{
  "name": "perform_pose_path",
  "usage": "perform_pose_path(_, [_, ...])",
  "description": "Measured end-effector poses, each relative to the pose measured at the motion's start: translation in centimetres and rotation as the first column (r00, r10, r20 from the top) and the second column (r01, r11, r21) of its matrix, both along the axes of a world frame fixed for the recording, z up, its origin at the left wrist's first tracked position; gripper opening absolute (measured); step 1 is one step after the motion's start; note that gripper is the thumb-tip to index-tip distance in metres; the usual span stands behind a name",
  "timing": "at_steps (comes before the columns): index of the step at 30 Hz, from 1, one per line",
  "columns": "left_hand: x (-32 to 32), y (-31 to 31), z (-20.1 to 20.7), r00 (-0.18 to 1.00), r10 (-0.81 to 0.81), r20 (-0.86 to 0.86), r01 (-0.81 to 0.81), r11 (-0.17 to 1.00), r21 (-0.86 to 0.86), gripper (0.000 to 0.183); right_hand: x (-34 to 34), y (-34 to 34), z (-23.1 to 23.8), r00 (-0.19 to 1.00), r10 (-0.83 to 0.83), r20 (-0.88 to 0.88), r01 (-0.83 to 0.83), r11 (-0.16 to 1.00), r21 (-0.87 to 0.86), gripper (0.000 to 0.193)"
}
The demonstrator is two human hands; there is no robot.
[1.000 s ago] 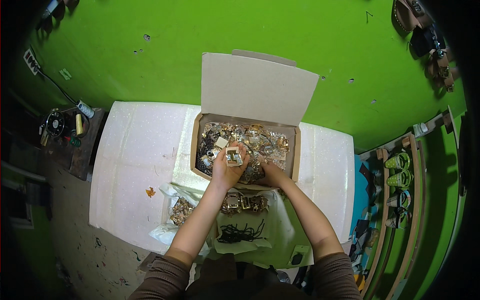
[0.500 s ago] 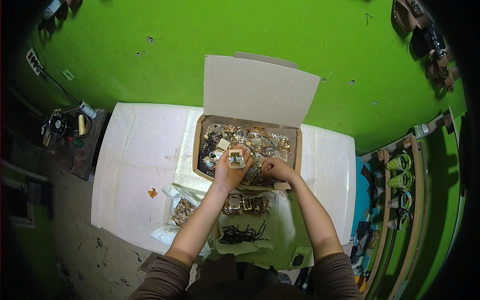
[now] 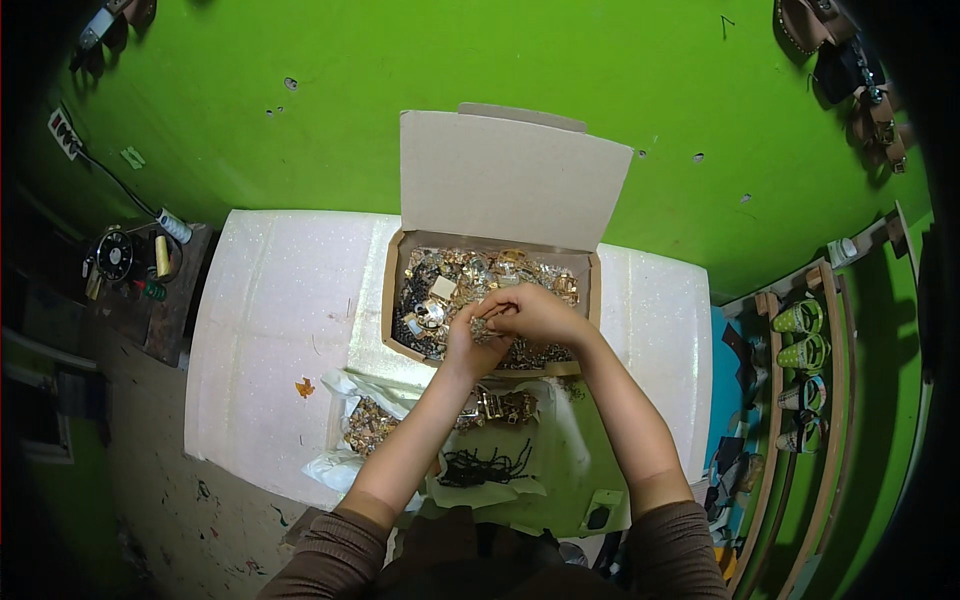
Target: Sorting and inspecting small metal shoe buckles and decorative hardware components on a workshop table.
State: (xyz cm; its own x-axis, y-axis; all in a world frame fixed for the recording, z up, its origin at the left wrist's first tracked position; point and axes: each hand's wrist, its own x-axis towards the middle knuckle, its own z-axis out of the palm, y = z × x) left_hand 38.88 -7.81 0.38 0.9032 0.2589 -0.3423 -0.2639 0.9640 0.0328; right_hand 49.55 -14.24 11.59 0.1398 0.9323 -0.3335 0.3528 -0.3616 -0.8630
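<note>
An open cardboard box (image 3: 594, 330) holds a heap of gold and silver metal ornaments (image 3: 465, 268), with black beads along its left side. Over the box's near part, my left hand (image 3: 466, 345) is cupped palm up around a square gold buckle (image 3: 480, 329), mostly hidden now by my other hand. My right hand (image 3: 538, 313) reaches across onto that palm with its fingers pinched together. Whatever those fingertips hold is too small to make out. A pale square piece (image 3: 443, 288) lies on the heap beside my left hand.
Nearer me, one lined tray (image 3: 345, 385) holds small gold pieces and another (image 3: 535, 480) holds black strands. An orange scrap (image 3: 305, 387) lies on the white sparkly table cover (image 3: 260, 330). Shoes stand on a wooden rack (image 3: 770, 440) at right; a small dark table (image 3: 160, 310) stands left.
My right hand has moved left and up from the box's heap onto my left palm, covering most of the square buckle. The view has shifted slightly.
</note>
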Motion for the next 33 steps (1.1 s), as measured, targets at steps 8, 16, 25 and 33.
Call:
perform_pose_path(8, [-0.4,0.5,1.5,0.988,0.081,-0.131,-0.089,0.994,-0.058,0.022,3.1,-2.1,-5.6,0.889,-0.168,0.427,0.229,0.969,-0.095,0.023])
perform_pose_path(16, [-1.3,0.9,1.2,0.988,0.070,-0.136,-0.072,0.997,-0.008,0.021,-0.4,-4.0,-10.2,0.657,0.310,0.687,0.139,0.846,-0.514,0.049])
perform_pose_path(25, [-1.0,0.1,1.1,0.990,0.062,-0.124,-0.064,0.998,-0.011,0.021,-1.9,-3.8,-8.6,0.803,0.166,0.572,0.230,0.800,-0.554,0.069])
perform_pose_path(33, [-0.9,-0.1,1.5,0.994,0.049,-0.092,-0.050,0.999,-0.005,0.020,-0.6,-3.7,-9.8,0.821,0.171,0.545,0.248,0.753,-0.610,0.066])
